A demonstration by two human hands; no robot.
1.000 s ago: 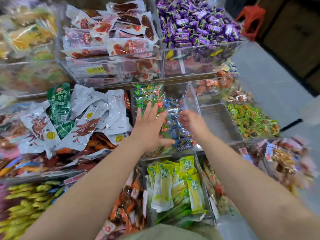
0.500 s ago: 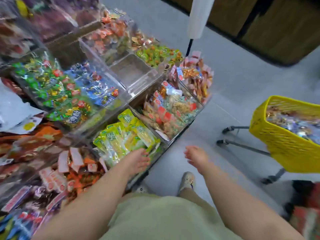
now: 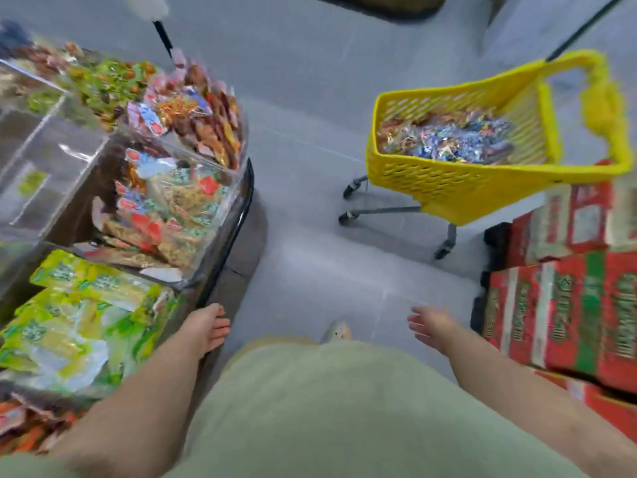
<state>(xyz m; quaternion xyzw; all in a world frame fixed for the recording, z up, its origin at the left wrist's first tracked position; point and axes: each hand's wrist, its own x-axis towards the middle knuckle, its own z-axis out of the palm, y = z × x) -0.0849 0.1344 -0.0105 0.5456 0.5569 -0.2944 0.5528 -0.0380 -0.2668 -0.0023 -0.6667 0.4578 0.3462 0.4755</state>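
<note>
Candy [image 3: 448, 143] lies in the yellow basket [image 3: 448, 191] at far right. Your left grip [image 3: 203, 326] and right grip [image 3: 432, 326] hang spread and empty, so I judge most of the moving is left.

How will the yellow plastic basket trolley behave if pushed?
The yellow plastic basket trolley probably rolls freely: castors stand on smooth grey floor. Likely light, since wrapped sweets only cover its bottom.

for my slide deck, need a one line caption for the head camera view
Empty left hand by the snack bins, empty right hand near red boxes, yellow cart of wrapped sweets ahead.
</note>
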